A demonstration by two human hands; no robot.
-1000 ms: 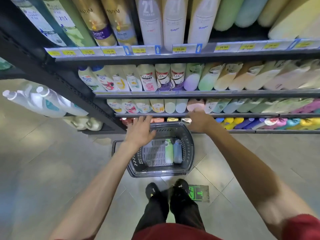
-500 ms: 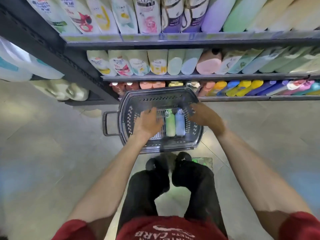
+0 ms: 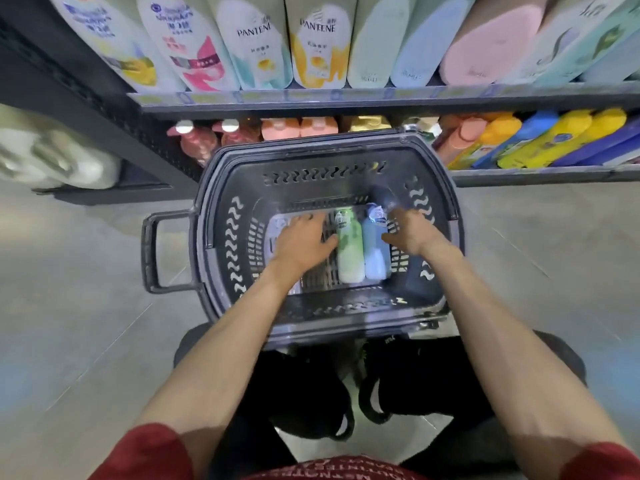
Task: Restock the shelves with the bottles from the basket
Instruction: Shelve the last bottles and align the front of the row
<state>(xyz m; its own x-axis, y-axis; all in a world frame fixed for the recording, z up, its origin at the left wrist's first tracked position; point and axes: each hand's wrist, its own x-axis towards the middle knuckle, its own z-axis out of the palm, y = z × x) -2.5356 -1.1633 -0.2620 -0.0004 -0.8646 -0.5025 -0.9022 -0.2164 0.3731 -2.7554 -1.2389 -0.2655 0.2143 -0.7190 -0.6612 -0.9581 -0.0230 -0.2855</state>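
Grey plastic surrounds both hands. The left hand (image 3: 301, 242) is laid flat and spread on the floor of the basket (image 3: 218, 188), its thumb just beside the green bottle (image 3: 349, 254). The right hand (image 3: 412, 233) is held open as well, fingers stretched forward and blurred, thumb angled toward the blue bottle (image 3: 374, 258). The two bottles are seen lying side by side and touching, between the hands, caps pointing to the shelves; their small labels cannot be read. A side handle (image 3: 150, 251) is seen on the basket's left, and the basket is set on the tiled floor (image 3: 69, 306). Behind the basket, yellow bottles (image 3: 540, 143) and orange ones are ranged on the bottom shelf. Above them, "PANTENE" is read on two white bottles (image 3: 258, 39), beside pastel green, blue and pink packs.
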